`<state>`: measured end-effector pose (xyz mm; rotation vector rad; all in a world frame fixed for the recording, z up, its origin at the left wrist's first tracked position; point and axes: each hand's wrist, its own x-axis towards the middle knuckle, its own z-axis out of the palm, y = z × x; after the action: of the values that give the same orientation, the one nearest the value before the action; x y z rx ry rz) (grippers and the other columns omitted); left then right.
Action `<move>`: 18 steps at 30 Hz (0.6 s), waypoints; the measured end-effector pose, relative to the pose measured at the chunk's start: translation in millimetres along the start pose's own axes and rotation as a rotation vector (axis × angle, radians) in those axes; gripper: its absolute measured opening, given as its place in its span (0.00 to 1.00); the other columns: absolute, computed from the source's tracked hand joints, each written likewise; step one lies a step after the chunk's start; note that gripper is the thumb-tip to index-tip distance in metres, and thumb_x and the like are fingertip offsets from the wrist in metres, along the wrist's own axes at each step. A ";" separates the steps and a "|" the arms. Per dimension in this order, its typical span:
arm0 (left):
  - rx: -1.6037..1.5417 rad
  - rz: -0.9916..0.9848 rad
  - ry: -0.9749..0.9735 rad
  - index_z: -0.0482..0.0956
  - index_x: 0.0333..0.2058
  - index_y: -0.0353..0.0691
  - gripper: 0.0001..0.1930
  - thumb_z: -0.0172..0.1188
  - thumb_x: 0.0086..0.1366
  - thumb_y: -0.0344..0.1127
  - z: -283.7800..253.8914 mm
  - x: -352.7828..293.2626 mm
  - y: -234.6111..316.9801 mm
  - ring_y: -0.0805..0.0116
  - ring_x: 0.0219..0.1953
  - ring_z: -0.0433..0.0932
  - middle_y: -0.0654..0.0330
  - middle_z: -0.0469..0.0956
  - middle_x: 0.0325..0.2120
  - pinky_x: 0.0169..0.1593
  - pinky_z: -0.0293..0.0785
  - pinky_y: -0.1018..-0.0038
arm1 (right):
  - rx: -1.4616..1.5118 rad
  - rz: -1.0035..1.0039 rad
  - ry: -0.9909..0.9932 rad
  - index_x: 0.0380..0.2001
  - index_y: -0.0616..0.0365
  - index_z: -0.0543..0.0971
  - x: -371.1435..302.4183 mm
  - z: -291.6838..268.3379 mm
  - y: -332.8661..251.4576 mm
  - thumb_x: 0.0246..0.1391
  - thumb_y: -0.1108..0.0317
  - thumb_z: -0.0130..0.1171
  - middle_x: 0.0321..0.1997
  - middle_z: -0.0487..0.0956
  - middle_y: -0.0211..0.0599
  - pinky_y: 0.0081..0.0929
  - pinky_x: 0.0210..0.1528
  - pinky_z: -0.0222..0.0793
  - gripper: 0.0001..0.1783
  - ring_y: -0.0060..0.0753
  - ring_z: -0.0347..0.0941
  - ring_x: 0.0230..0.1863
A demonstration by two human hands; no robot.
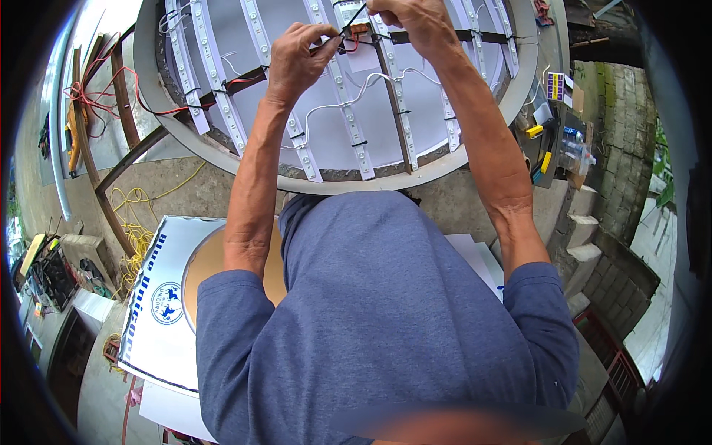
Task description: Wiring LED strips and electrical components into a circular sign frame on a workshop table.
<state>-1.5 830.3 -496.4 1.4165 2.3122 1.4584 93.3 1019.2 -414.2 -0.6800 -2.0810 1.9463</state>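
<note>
A large round sign frame (430,175) lies in front of me, with several white LED strips (354,133) fastened across dark bars by black ties. My left hand (300,61) pinches one end of a thin black cable tie (354,20) above the strips. The other end is between the closed fingers of my right hand (417,24), at the top edge of the view. Just beneath the tie sits a small white power supply (348,12) with an orange-brown terminal block and red wires. A white wire (356,99) loops over the strips below my hands.
Red and black wires (81,90) trail off the frame's left side. Yellow cord (133,222) lies coiled on the ground, beside a white-and-blue printed sheet (159,256). Yellow-and-black tools (546,159) and a plastic bottle (577,150) lie to the right, near concrete steps (583,237).
</note>
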 end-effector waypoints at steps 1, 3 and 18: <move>0.002 -0.001 0.001 0.86 0.34 0.43 0.07 0.72 0.57 0.34 1.9 -2.4 -4.2 0.66 0.34 0.81 0.64 0.85 0.31 0.39 0.79 0.72 | 0.036 0.017 0.003 0.23 0.61 0.82 -2.2 -2.7 -8.7 0.51 0.72 0.60 0.18 0.76 0.24 0.15 0.21 0.60 0.06 0.13 0.68 0.20; 0.078 0.159 0.107 0.86 0.33 0.45 0.07 0.72 0.54 0.33 6.6 -2.1 -8.4 0.63 0.40 0.77 0.69 0.85 0.36 0.45 0.77 0.69 | 0.047 0.002 0.028 0.23 0.59 0.82 -4.1 -8.8 -13.5 0.50 0.73 0.61 0.17 0.75 0.24 0.14 0.21 0.58 0.05 0.11 0.65 0.18; 0.204 0.156 0.054 0.85 0.32 0.42 0.06 0.69 0.54 0.31 23.1 -10.3 -24.5 0.64 0.49 0.71 0.71 0.80 0.45 0.52 0.66 0.67 | 0.460 -0.039 0.060 0.55 0.64 0.69 -51.7 -2.6 51.0 0.59 0.70 0.66 0.44 0.80 0.42 0.24 0.31 0.77 0.25 0.29 0.80 0.38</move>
<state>-0.6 835.5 -531.2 1.6641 2.4965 1.3440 149.1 998.4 -456.0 -0.5801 -1.5123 2.2351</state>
